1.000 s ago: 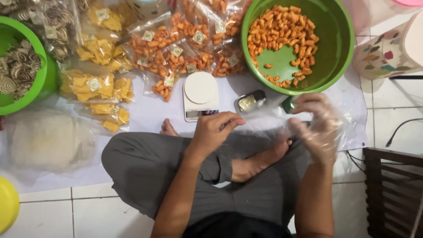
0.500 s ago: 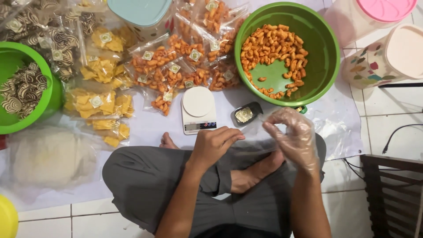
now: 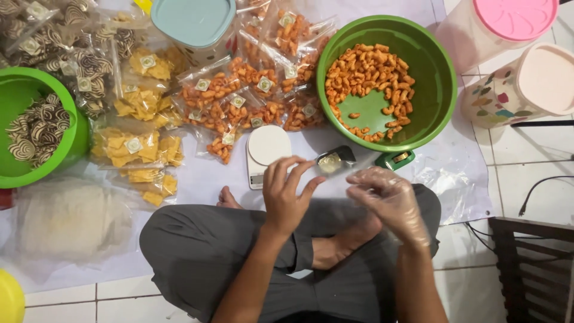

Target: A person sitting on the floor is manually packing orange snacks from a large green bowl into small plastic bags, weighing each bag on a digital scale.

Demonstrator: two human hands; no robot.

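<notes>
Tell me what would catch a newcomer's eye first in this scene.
The big green bowl of orange snacks at upper right stands out, with sealed bags of orange snacks spread left of it. Below, the right hand, in a clear plastic glove, and the bare left hand meet over the person's crossed legs, near a small white kitchen scale.

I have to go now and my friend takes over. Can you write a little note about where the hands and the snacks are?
Left hand: bare, open, over the lap by the white scale.
Right hand: in a clear plastic glove, fingers curled; nothing clearly held.
Green bowl: part full of orange snacks.
Done: many filled bags lie beyond the scale.
Left: the snacks in the bowl are not bagged yet.
</notes>
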